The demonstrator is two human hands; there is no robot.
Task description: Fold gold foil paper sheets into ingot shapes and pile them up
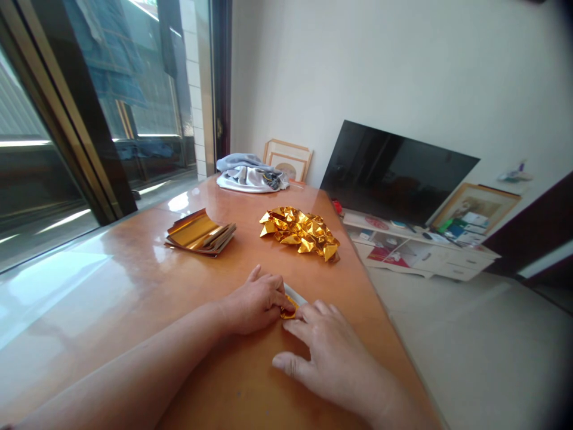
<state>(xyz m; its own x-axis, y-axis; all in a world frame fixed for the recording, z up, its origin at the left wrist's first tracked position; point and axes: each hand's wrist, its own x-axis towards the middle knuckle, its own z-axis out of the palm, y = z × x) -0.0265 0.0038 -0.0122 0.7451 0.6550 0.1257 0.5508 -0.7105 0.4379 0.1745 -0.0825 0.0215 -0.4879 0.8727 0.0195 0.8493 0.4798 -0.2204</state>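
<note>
On the wooden table, a small piece of gold foil paper (290, 307) with a pale side or border lies partly folded between my hands. My left hand (256, 301) has its fingers curled onto the paper's left part, pressing it down. The fingertips of my right hand (329, 341) touch the right edge, while its thumb sticks out well apart from the fingers. My fingers hide much of the paper. Beyond my left hand lies a stack of gold foil sheets (199, 233), its top sheet curling up. To the right of it is a heap of folded gold foil pieces (301, 232).
Bundled grey-blue cloth (250, 173) lies at the table's far end, near framed pictures (289, 160). The glossy table (215, 376) has its right edge close to my right arm. A television (396, 173) stands on a low white cabinet (430, 257). Glass doors are at left.
</note>
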